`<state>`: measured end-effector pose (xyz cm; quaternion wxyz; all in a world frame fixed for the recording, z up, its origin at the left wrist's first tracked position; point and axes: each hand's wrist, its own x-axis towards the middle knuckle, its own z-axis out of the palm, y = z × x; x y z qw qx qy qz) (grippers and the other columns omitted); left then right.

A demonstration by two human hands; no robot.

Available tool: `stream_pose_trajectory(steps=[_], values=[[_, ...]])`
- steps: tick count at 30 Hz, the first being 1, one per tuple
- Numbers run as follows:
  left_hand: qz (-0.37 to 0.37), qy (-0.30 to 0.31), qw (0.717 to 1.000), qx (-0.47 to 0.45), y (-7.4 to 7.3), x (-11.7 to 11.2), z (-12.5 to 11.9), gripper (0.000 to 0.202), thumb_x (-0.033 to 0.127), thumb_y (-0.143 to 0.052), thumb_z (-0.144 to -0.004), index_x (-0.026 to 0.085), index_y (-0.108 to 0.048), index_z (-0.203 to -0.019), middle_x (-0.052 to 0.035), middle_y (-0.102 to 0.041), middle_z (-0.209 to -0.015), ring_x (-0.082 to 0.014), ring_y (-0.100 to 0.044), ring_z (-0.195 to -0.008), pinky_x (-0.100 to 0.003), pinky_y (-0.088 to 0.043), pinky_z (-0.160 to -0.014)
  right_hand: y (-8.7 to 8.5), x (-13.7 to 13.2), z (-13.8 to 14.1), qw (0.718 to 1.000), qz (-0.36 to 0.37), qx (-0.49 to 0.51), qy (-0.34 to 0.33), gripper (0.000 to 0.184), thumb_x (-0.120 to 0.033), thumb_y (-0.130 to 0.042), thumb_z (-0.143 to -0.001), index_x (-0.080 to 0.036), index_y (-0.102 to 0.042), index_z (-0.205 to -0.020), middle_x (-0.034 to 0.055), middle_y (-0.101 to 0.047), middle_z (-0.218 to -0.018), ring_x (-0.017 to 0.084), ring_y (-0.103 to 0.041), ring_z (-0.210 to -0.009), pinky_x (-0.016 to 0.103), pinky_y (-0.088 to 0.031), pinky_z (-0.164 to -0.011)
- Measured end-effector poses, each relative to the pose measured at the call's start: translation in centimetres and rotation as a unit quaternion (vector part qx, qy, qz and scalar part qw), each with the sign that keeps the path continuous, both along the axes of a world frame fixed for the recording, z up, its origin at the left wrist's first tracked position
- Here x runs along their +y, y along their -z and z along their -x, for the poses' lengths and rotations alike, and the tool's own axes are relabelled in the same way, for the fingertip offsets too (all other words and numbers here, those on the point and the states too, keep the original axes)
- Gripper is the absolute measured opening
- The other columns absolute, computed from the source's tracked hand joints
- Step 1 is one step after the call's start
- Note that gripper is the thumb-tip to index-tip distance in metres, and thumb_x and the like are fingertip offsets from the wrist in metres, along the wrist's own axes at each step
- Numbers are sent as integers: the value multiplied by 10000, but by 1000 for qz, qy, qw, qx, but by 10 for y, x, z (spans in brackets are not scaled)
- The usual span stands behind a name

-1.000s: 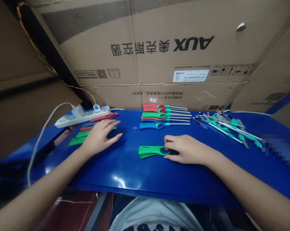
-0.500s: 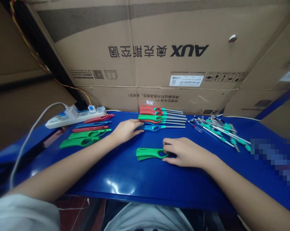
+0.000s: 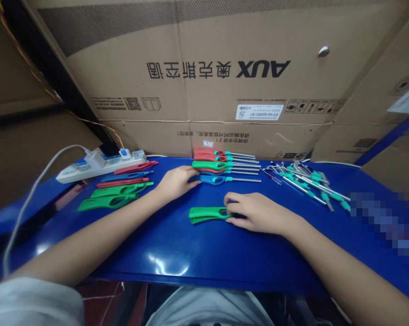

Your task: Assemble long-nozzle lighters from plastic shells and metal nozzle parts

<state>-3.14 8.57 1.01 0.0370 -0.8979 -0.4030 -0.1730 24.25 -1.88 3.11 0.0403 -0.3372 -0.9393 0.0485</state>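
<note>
My left hand (image 3: 176,183) is closed with thumb and fingers pinching the handle end of a blue gas lighter (image 3: 211,179), whose metal tube points right. This lighter lies nearest me in a row of long lighters with red, green and orange handles (image 3: 209,165). My right hand (image 3: 255,211) is closed on the looped end of a green lighter casing (image 3: 206,213), which lies on the blue table in front of me. No metal tube shows on this casing; its right end is partly hidden by my fingers.
Several red, blue and green casings (image 3: 114,195) lie at left, beside a white power strip (image 3: 104,166) with plugs and cables. A pile of metal tubes with teal parts (image 3: 309,181) lies right, near a small screwdriver (image 3: 275,179). Cardboard (image 3: 204,99) stands along the back.
The blue lighter in my left hand has shifted slightly toward me and to the right, apart from the row. My right hand stays on the green casing. The view has shifted a little.
</note>
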Motion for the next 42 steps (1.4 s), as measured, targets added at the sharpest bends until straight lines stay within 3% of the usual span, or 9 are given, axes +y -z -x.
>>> stream_pose_trajectory(steps=[3,6,10,16,20,28,35,37,42], values=[[19,22,995,-91,-12,-18,-6,342,470,-575,-966,192,-745,-1070,-88,-756,-1115,-260,-690,-1074,-377,-543,-944,-4,2,-4,999,-19,45,12,196,-327,-504,-1021,-197,-650,-1005,64,-648,-1190,161,-647,-817,296,-465,-711],[107,38,975,-192,-18,-41,-14,417,517,-504,-998,188,-745,-1085,-77,-759,-1111,-217,-713,-998,-319,-567,-868,-8,8,-14,994,-23,101,35,194,-307,-491,-1027,-191,-642,-992,75,-665,-1094,177,-643,-887,295,-476,-757],[185,52,961,-198,-6,-58,-17,560,595,-588,-928,197,-647,-1317,-86,-737,-1183,-230,-715,-998,-356,-580,-899,-9,16,-27,992,-31,104,60,186,-300,-509,-1016,-187,-641,-950,78,-665,-1048,181,-633,-866,288,-464,-743],[157,107,970,-152,21,-53,-18,462,488,-621,-935,193,-655,-1289,-97,-692,-1260,-263,-652,-1158,-427,-517,-1045,-6,18,-30,995,-31,68,65,161,-293,-562,-995,-175,-662,-948,61,-662,-999,180,-624,-850,280,-443,-715],[167,110,966,-167,23,-52,-19,369,424,-615,-941,199,-690,-1223,-89,-712,-1180,-250,-674,-1097,-406,-537,-1006,-7,18,-29,996,-10,57,74,172,-311,-592,-982,-172,-664,-909,53,-650,-947,175,-605,-823,275,-428,-699],[181,106,959,-191,23,-53,-19,393,462,-663,-915,199,-701,-1205,-75,-719,-1181,-237,-673,-1086,-390,-528,-1006,0,26,-34,991,43,112,51,227,-354,-640,-958,-167,-652,-830,41,-628,-852,156,-574,-756,264,-433,-684],[183,115,955,-202,25,-50,-18,268,389,-681,-908,178,-715,-1069,-73,-736,-1035,-228,-683,-960,-372,-558,-894,1,29,-37,972,-92,189,101,248,-301,-496,-1011,-165,-659,-881,95,-677,-885,198,-613,-833,306,-466,-768],[180,122,956,-199,24,-51,-18,287,395,-691,-904,189,-712,-1102,-72,-737,-1060,-232,-681,-995,-382,-551,-927,-3,26,-38,975,-63,185,105,258,-312,-511,-998,-172,-655,-836,74,-677,-840,176,-602,-769,287,-442,-718],[161,166,957,-178,24,-52,-17,343,376,-671,-929,192,-677,-1218,-91,-718,-1170,-234,-670,-1083,-394,-549,-966,-9,17,-33,987,124,47,92,339,-369,-586,-943,-180,-598,-662,0,-592,-638,111,-477,-563,257,-304,-556]])
